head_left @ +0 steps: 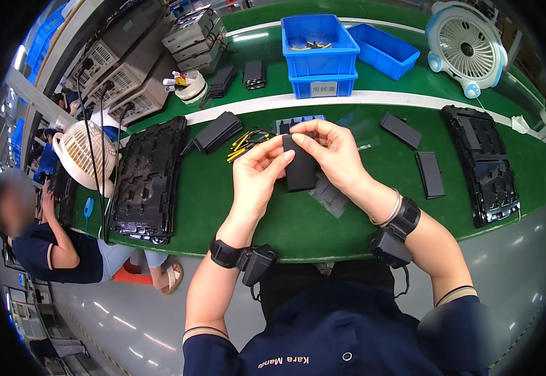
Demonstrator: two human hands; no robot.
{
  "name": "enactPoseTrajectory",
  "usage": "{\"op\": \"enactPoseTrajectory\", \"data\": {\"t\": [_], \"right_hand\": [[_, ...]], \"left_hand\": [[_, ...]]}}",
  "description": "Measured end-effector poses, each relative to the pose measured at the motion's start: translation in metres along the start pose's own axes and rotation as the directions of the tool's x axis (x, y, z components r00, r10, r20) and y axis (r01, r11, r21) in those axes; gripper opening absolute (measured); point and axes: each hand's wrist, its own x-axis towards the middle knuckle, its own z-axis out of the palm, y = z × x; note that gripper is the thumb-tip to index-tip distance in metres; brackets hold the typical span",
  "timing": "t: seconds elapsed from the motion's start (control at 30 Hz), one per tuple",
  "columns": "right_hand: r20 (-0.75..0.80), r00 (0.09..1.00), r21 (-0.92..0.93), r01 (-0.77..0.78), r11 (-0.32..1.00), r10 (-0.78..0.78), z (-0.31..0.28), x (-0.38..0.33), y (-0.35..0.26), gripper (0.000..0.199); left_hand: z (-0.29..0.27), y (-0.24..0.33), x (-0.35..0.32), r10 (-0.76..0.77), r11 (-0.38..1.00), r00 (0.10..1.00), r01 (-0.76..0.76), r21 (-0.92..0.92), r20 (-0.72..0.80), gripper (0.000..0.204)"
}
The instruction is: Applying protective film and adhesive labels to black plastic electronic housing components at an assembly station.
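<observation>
A flat black rectangular block (300, 170), perhaps a battery case, is held upright over the green table between my two hands. My left hand (257, 172) pinches its left upper edge with thumb and fingertips. From the other side, my right hand (335, 153) grips its top, thumb across the front face. Behind them lies a blue tray (299, 121), partly covered by my fingers. Yellow-and-black thin pieces (241, 148) are scattered just left of my hands. Clear plastic bags (330, 195) lie beneath my right hand.
Black blocks (218, 131) are stacked at left; two more (401, 130) lie right. Black moulded trays (147, 182) (483, 164) flank the work area. Behind stand blue bins (320, 47) and a white fan (466, 47). A smaller fan (86, 153) and a seated co-worker (53, 244) are at left.
</observation>
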Motion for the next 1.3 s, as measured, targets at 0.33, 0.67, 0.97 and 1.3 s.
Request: {"op": "enactPoseTrajectory", "data": {"t": [0.33,0.67,0.97,1.3], "right_hand": [[0.151,0.97,0.181,-0.214,0.96,0.188,-0.013,0.003,-0.01,0.021],[0.16,0.956,0.116,-0.267,0.957,0.247,-0.021,0.001,-0.008,0.021],[0.023,0.982,0.168,-0.187,0.968,0.186,-0.022,0.001,-0.001,0.024],[0.193,0.915,0.087,-0.376,0.923,0.354,-0.018,-0.003,-0.005,0.04]], "left_hand": [[-0.001,0.0,0.0,0.02,1.0,1.0,-0.02,0.012,-0.017,0.031],[-0.005,0.0,0.006,-0.02,0.997,0.992,0.029,0.071,-0.126,0.015],[-0.002,-0.003,0.004,-0.128,0.978,0.991,0.13,0.166,-0.026,0.037],[-0.006,0.004,0.002,-0.142,0.989,0.987,0.139,-0.042,-0.076,0.029]]}}
